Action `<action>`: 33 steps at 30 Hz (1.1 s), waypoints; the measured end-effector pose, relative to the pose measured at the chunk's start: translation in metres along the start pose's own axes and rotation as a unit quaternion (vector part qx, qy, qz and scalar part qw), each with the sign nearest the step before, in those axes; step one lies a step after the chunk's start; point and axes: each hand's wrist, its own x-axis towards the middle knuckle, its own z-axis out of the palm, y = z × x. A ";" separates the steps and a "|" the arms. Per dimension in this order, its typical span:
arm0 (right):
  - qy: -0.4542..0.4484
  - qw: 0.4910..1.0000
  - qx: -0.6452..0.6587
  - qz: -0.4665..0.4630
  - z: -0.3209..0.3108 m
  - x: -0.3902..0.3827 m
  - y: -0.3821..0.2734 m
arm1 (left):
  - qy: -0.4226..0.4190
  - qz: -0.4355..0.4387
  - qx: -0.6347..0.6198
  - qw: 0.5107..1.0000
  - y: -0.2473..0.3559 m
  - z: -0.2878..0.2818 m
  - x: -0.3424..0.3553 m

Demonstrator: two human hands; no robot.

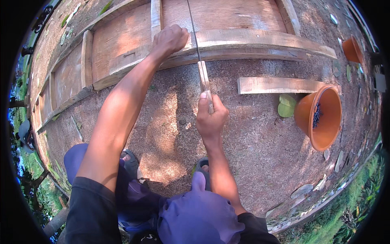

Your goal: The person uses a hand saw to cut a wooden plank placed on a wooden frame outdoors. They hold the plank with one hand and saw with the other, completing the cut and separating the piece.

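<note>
My right hand (211,116) is closed round the pale wooden handle of a handsaw (205,83). Its thin dark blade, seen edge-on, runs away from me across the near wooden beam (243,38) of a large panel frame. Just left of the blade, my left hand (170,40) is closed over that same beam, its fingers curled and partly hidden. Reddish plywood (223,14) fills the frame, with crosspieces (87,59) dividing it. Whether the blade has cut into the wood I cannot tell.
To the right lies a loose length of timber (276,85), next to a tilted orange bucket (325,118) holding dark nails. A green leaf (287,105) rests between them. Another orange bucket (352,49) stands farther off. My sandalled feet (131,162) are on bare soil.
</note>
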 end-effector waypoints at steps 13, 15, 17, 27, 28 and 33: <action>-0.014 0.999 0.018 0.046 0.001 -0.018 0.021 | -0.019 0.008 -0.019 1.000 -0.003 0.009 -0.002; 0.016 0.998 0.058 0.006 0.019 0.006 0.008 | 0.011 0.022 -0.013 1.000 -0.009 0.005 0.001; -0.022 0.999 0.019 0.035 -0.001 -0.021 0.014 | 0.003 0.005 -0.007 1.000 -0.015 0.005 -0.001; -0.019 0.999 -0.020 0.025 -0.027 -0.056 0.021 | 0.047 0.006 0.022 0.999 -0.005 0.004 -0.007; -0.017 0.999 0.027 0.025 -0.004 -0.027 0.019 | 0.012 -0.012 0.008 1.000 0.001 0.001 -0.004; -0.029 0.999 -0.017 0.017 -0.015 -0.042 0.026 | -0.007 -0.020 -0.006 1.000 -0.010 0.000 -0.007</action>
